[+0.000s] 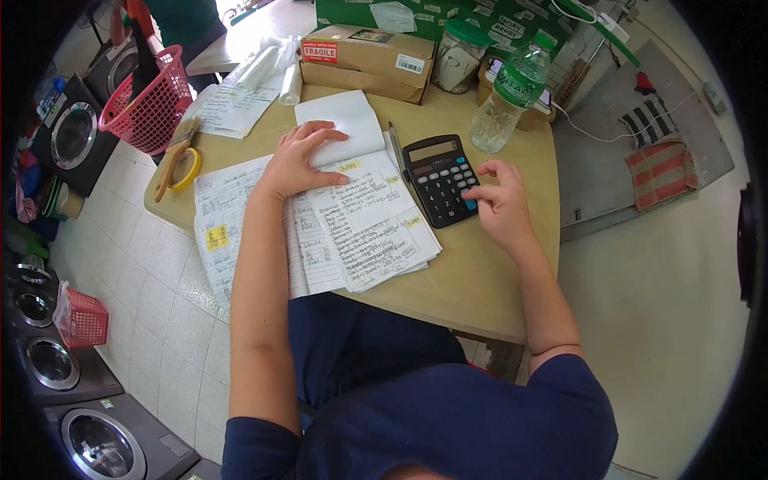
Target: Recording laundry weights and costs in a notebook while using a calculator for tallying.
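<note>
My left hand (300, 157) lies spread over a small notepad (384, 240). Its thumb rests on the written page and its fingers on the blank flipped-up leaf (342, 117). Handwritten lists with yellow highlights fill the pad. Beneath the pad is an open lined notebook (225, 198), also handwritten, partly covered by my left forearm. Right of the pad stands a black desk calculator (441, 195) with its display towards the back. My right hand (501, 201) is at its right edge, index finger over or on the lower-right keys, holding nothing. A pen (396, 144) lies between pad and calculator.
On the tabletop (480, 288) are a water bottle (501, 114), a lidded jar (459, 60), a cardboard box (366, 63), yellow tape (187, 170) and a brush (174, 162). A person (186, 24) stands beyond, near a pink basket (150, 102). Front-loading washers or dryers (102, 441) line the left.
</note>
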A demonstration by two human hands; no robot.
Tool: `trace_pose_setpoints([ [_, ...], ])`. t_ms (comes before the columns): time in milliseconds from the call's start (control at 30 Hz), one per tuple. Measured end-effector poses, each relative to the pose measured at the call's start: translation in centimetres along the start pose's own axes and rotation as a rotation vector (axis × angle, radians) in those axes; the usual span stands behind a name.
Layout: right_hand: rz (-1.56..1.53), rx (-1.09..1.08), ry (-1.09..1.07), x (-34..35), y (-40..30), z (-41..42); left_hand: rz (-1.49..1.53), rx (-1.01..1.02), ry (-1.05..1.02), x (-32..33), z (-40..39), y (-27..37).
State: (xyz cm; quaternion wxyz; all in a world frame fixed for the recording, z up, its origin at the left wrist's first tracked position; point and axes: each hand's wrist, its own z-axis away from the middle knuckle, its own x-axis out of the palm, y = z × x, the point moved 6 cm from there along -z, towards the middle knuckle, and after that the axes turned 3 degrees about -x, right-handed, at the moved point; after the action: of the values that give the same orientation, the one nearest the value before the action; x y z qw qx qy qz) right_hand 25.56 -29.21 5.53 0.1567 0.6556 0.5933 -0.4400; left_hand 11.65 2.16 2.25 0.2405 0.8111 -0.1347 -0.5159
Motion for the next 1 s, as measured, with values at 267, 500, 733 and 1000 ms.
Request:
trace_pose_setpoints([
  [267, 0.083, -0.091, -0.066, 0.4, -3.5, 0.1, -0.012, 0.006, 0.001, 0.1, 0.0, 0.0],
  [500, 0.029, -0.137, -0.157, 1.6, -4.5, 0.4, 0.001, 0.014, 0.001, 0.1, 0.0, -0.2],
  [733, -0.054, 0.154, -0.021, 2.0, -0.8, 0.4, 0.014, 0.003, 0.007, 0.1, 0.0, -0.1],
  [1000, -0.181, 0.091, -0.083, 2.8, 0.2, 0.7, 0.008, 0.016, -0.015, 0.0, 0.0, 0.1],
])
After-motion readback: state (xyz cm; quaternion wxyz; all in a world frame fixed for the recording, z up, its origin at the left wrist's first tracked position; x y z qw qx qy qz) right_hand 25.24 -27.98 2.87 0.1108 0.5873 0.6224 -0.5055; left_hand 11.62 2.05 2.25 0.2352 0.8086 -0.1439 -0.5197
